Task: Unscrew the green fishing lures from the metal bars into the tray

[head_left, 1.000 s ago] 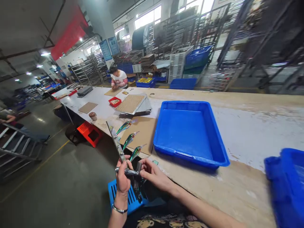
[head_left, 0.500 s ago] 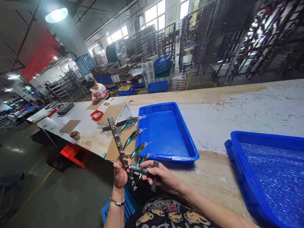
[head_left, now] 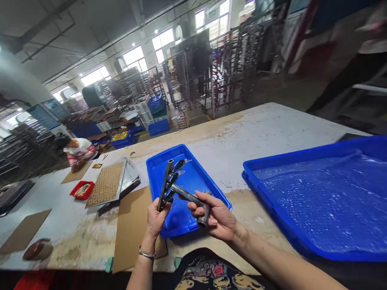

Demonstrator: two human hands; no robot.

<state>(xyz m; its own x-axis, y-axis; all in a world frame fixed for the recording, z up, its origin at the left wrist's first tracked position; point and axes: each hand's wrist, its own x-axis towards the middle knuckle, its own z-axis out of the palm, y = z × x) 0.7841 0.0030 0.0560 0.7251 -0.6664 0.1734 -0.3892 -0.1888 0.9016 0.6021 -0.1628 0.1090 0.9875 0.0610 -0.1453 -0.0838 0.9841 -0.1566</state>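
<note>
My left hand (head_left: pixel 156 218) grips the lower end of a grey metal bar (head_left: pixel 165 184) that carries several shiny green-blue fishing lures (head_left: pixel 178 167) clipped along one side. The bar stands nearly upright above the small blue tray (head_left: pixel 157 169). In my right hand (head_left: pixel 218 217) is a grey T-shaped metal tool (head_left: pixel 190 197), its long end pointing at the bar's lower part. Both hands hover over the near edge of the worktable (head_left: pixel 242 133).
A larger blue tray (head_left: pixel 317 193) lined with bubbly plastic sits to the right. A brown cardboard sheet (head_left: pixel 133 225) lies left of the small tray, stacked perforated boards (head_left: pixel 110 183) beyond it, then a red tray (head_left: pixel 81 189). A person (head_left: pixel 79 151) works at the far left. Metal racks stand behind.
My view has swung right, bringing the large right tray into full view. The bar with lures has tipped more upright over the small blue tray, and the tool has turned in my right hand.
</note>
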